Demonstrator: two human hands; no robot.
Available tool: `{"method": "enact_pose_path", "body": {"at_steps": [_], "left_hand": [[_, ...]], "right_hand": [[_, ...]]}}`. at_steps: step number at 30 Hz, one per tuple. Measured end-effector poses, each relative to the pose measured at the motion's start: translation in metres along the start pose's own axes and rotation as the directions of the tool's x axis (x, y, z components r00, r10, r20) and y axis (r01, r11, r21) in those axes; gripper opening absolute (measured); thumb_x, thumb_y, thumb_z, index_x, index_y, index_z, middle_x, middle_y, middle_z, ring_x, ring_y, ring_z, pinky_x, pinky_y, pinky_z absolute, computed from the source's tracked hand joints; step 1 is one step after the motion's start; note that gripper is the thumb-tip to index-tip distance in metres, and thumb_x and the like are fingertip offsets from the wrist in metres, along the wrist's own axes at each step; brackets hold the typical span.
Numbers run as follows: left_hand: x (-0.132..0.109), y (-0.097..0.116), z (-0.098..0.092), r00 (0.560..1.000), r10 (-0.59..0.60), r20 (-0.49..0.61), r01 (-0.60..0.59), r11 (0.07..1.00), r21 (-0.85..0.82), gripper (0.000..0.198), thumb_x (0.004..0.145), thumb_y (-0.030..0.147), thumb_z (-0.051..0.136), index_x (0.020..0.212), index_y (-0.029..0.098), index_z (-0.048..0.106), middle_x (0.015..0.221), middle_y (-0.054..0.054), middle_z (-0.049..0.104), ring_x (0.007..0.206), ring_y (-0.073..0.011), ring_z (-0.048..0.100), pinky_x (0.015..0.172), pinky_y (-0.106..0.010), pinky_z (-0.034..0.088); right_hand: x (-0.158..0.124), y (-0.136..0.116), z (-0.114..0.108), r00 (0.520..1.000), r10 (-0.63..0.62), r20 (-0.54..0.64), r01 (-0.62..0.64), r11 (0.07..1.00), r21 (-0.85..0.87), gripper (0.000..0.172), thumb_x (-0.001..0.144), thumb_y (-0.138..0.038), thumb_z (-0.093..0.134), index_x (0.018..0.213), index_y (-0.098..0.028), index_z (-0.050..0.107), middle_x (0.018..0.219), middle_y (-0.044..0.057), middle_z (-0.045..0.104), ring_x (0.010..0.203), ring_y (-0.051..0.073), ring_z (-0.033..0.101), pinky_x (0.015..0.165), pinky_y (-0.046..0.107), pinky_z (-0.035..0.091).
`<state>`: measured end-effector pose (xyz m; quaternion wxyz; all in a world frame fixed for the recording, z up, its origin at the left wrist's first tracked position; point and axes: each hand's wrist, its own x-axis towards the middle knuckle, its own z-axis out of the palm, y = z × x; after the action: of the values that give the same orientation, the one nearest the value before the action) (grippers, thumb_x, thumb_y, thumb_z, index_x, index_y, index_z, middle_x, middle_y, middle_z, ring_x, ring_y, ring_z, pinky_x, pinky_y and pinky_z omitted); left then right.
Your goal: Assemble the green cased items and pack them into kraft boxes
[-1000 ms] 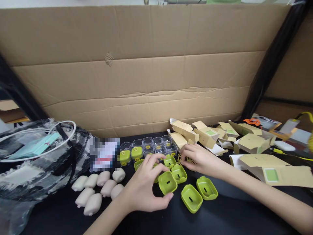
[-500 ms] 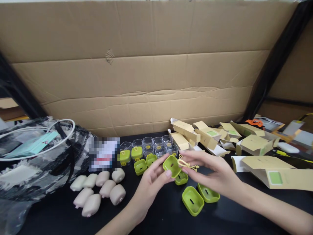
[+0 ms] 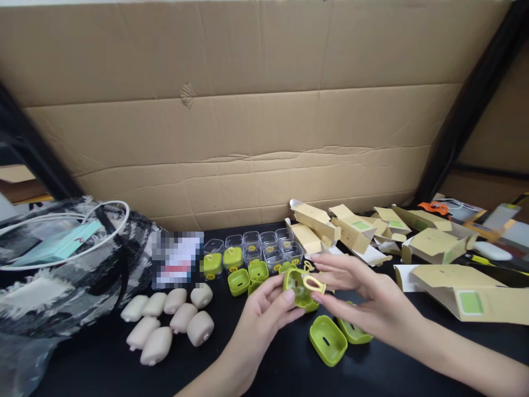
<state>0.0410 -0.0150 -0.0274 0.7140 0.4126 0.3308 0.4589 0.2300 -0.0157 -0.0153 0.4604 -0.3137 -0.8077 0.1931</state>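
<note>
My left hand is closed on a small green plastic cover with a slot in its base, its open side toward me. The fingers of my right hand pinch a pale yellow cord loop at the cover's right edge, overlapping it in view. Whether the cord passes through the slot, I cannot tell. Beneath my hands lie more green covers, one of them facing up on the black table. Behind them stand several clear plastic cups in rows, some with green covers in or on them.
On the left rest several beige rounded pieces, beside a black-and-white frayed fabric bag. Opened kraft boxes are piled on the right. A tall cardboard wall closes off the back of the table.
My right hand has brought the cord from beside the cover to across its right edge, and the loop now shows spread out. The cover has shifted slightly right and down.
</note>
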Motion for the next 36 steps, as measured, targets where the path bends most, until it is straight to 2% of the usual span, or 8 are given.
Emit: {"method": "enact_pose_path", "body": {"at_steps": [3, 8, 12, 21, 26, 30, 33, 36], "left_hand": [[0.0, -0.001, 0.001, 1.0, -0.007, 0.003, 0.007, 0.999, -0.049, 0.029, 0.08, 0.021, 0.066, 0.108, 0.014, 0.062, 0.102, -0.009, 0.073, 0.099, -0.0242, 0.066, 0.094, -0.039, 0.048], [0.002, -0.003, -0.001, 0.999, -0.013, 0.045, 0.018, 0.995, -0.103, 0.03, 0.081, 0.019, 0.064, 0.111, 0.016, 0.062, 0.107, -0.008, 0.071, 0.104, -0.0234, 0.064, 0.096, -0.038, 0.047], [0.003, -0.004, -0.001, 0.997, -0.023, 0.074, 0.027, 0.998, -0.054, 0.027, 0.081, 0.021, 0.065, 0.107, 0.016, 0.067, 0.116, -0.008, 0.068, 0.111, -0.0226, 0.06, 0.096, -0.032, 0.046], [0.005, -0.013, -0.004, 0.993, -0.033, 0.111, 0.026, 0.998, 0.063, 0.029, 0.071, 0.03, 0.074, 0.099, 0.021, 0.071, 0.101, -0.005, 0.074, 0.1, -0.0219, 0.066, 0.09, -0.032, 0.05], [0.005, -0.017, -0.006, 0.994, -0.041, 0.101, 0.04, 0.999, 0.02, 0.031, 0.07, 0.03, 0.076, 0.1, 0.023, 0.071, 0.095, -0.004, 0.075, 0.092, -0.0199, 0.068, 0.084, -0.032, 0.053], [0.002, -0.013, -0.002, 0.996, -0.068, 0.058, 0.074, 0.992, -0.1, 0.03, 0.071, 0.027, 0.075, 0.1, 0.02, 0.071, 0.094, -0.005, 0.075, 0.086, -0.0175, 0.069, 0.082, -0.029, 0.053], [0.002, -0.01, 0.0, 0.994, -0.066, 0.082, 0.08, 0.981, -0.176, 0.027, 0.073, 0.027, 0.074, 0.099, 0.02, 0.071, 0.096, -0.006, 0.075, 0.085, -0.0177, 0.07, 0.083, -0.03, 0.052], [0.001, -0.01, 0.0, 0.996, -0.056, 0.073, 0.069, 0.982, -0.176, 0.027, 0.073, 0.026, 0.074, 0.099, 0.021, 0.072, 0.098, -0.006, 0.075, 0.087, -0.0185, 0.07, 0.083, -0.03, 0.052]], "right_hand": [[0.003, 0.002, -0.001, 1.0, -0.015, -0.015, 0.014, 0.999, -0.05, 0.028, 0.084, -0.018, 0.061, 0.111, -0.024, 0.055, 0.097, 0.003, 0.071, 0.087, 0.016, 0.07, 0.078, 0.026, 0.059], [0.006, 0.003, -0.003, 0.975, -0.222, -0.017, 0.205, 0.925, -0.321, 0.015, 0.086, -0.022, 0.059, 0.101, -0.026, 0.061, 0.091, 0.002, 0.069, 0.086, 0.018, 0.066, 0.092, 0.041, 0.046], [0.005, 0.005, -0.001, 0.971, -0.238, 0.007, 0.203, 0.814, -0.545, 0.013, 0.088, -0.023, 0.056, 0.097, -0.026, 0.064, 0.108, 0.008, 0.06, 0.098, 0.022, 0.058, 0.084, 0.042, 0.037], [0.001, 0.003, 0.006, 0.959, -0.254, 0.124, 0.274, 0.727, -0.63, 0.018, 0.091, -0.017, 0.044, 0.091, -0.02, 0.061, 0.107, 0.01, 0.063, 0.099, 0.021, 0.057, 0.087, 0.04, 0.031], [0.0, 0.003, 0.007, 0.956, -0.239, 0.167, 0.292, 0.761, -0.579, 0.027, 0.097, -0.02, 0.036, 0.087, -0.019, 0.061, 0.104, 0.008, 0.064, 0.096, 0.018, 0.059, 0.085, 0.037, 0.036], [0.003, 0.005, 0.0, 0.949, -0.239, 0.206, 0.312, 0.811, -0.495, 0.02, 0.094, -0.027, 0.046, 0.105, -0.019, 0.06, 0.116, 0.011, 0.058, 0.108, 0.02, 0.054, 0.089, 0.036, 0.041], [0.004, 0.007, -0.003, 0.983, -0.134, 0.122, 0.168, 0.928, -0.332, 0.035, 0.09, -0.026, 0.053, 0.125, -0.025, 0.048, 0.127, 0.01, 0.05, 0.118, 0.021, 0.046, 0.096, 0.038, 0.041], [0.005, 0.009, -0.001, 0.996, 0.09, 0.029, -0.086, 0.989, -0.118, 0.043, 0.087, -0.025, 0.057, 0.127, -0.025, 0.043, 0.114, 0.007, 0.057, 0.105, 0.019, 0.055, 0.091, 0.036, 0.047]]}}
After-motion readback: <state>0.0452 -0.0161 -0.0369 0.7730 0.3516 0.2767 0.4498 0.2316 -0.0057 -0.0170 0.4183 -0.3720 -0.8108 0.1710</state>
